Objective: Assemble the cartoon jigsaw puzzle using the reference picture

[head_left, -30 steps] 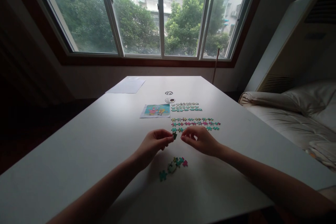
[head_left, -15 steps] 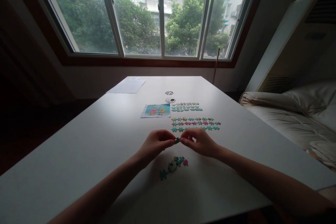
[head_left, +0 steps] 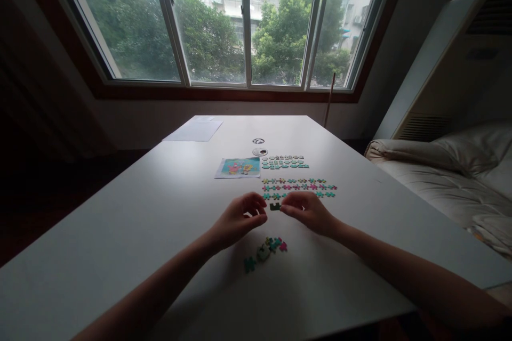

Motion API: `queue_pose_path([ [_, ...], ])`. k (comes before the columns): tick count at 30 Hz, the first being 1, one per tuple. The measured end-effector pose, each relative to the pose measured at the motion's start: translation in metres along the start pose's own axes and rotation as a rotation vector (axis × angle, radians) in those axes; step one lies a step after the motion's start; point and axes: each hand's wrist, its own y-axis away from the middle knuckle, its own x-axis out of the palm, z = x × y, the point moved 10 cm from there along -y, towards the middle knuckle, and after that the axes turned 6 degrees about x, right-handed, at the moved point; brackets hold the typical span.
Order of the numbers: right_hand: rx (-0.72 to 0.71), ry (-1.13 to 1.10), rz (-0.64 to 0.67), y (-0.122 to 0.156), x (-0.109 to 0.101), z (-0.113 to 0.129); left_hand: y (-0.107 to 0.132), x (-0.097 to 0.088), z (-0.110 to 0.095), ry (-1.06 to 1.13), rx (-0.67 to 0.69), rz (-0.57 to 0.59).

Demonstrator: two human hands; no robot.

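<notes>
- Because it lies flat, face up and beyond the hands, the printed picture is probably placed for easy viewing without crowding the fingers.
- Next comes the left hand, thumb and fingers parted with nothing visible between them; it stands just left of the dark piece, apart from it, its curved shape seemingly ready to steady something small.
- On the person's side of the hands, the loose pieces lie heaped on the white table, likely kept close for short reaches.
- Between the two hands is the dark piece, at the right hand's fingertips; whether it touches the tabletop I cannot tell.
- Beyond it, the near rows and far rows of pieces are spaced out, presumably so each one can be seen singly.
- Rightmost, the right hand pinches the dark piece by its right edge, a grip that leaves most of it uncovered.
</notes>
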Motion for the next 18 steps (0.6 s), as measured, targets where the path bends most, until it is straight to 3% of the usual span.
queue_pose_path([
  [4,0.080,-0.137,-0.182,-0.005,-0.030,-0.018,0.011,0.012,-0.011,-0.263,0.080,0.197],
  [7,0.105,-0.132,-0.274,-0.008,-0.046,-0.031,0.018,0.019,-0.018,-0.385,0.150,0.264],
  [14,0.109,-0.136,-0.294,-0.009,-0.051,-0.038,0.021,0.030,-0.006,-0.651,0.042,0.392],
  [18,0.095,-0.138,-0.276,-0.008,-0.050,-0.033,0.021,0.031,-0.004,-0.677,0.036,0.408],
])
